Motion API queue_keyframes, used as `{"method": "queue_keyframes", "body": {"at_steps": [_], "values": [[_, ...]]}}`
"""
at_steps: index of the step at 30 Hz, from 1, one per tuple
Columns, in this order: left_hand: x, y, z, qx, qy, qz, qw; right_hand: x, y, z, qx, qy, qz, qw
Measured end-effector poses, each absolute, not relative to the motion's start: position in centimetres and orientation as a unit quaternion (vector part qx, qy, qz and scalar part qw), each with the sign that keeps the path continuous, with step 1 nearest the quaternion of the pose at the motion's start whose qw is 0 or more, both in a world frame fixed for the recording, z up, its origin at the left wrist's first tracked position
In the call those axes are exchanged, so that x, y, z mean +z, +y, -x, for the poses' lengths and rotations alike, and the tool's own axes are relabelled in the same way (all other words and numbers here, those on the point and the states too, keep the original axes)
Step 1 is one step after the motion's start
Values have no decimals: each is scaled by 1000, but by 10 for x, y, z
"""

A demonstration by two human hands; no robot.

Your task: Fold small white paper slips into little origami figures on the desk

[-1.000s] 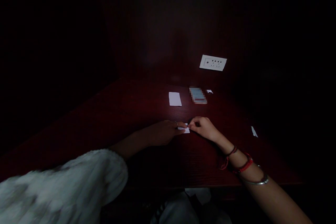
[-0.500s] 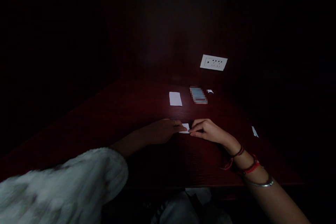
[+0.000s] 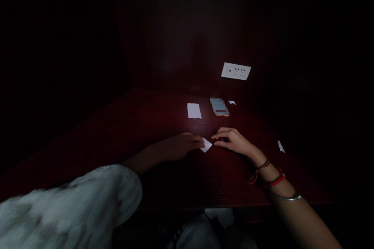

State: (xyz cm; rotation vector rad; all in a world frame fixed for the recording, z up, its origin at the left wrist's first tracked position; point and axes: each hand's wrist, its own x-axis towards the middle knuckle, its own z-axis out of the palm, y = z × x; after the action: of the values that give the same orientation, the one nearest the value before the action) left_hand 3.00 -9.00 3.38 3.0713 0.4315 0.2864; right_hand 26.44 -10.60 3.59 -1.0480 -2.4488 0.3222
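Note:
A small white piece of paper (image 3: 207, 145) lies on the dark red table, turned so that a corner points right. My left hand (image 3: 187, 144) has its fingertips on the paper's left part and covers some of it; thumb and fingers close on that edge. Just right of the paper is my right hand (image 3: 230, 140), with thumb and fingers apart and nothing between them. A larger white sheet (image 3: 194, 111) lies flat farther back, beyond both hands.
A phone with a blurred screen (image 3: 219, 107) lies behind the paper, with a white scrap (image 3: 232, 102) beside it. Another thin paper strip (image 3: 281, 146) is at the right. A white socket panel (image 3: 236, 71) sits on the back wall. The table's (image 3: 187, 194) front edge is near my lap.
The small paper has turned, so a corner now points right. My right hand has let go of it, its fingers parting slightly. My left hand stays on the paper.

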Motion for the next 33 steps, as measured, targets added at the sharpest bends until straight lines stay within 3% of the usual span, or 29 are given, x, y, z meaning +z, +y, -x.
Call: {"method": "queue_keyframes", "body": {"at_steps": [11,33], "values": [[31,-87,-30,71,153,-985,17,30,-103,-255,146,-906,340,206],[15,-83,-32,88,153,-984,-1,17,-94,-245,70,-873,429,220]]}}
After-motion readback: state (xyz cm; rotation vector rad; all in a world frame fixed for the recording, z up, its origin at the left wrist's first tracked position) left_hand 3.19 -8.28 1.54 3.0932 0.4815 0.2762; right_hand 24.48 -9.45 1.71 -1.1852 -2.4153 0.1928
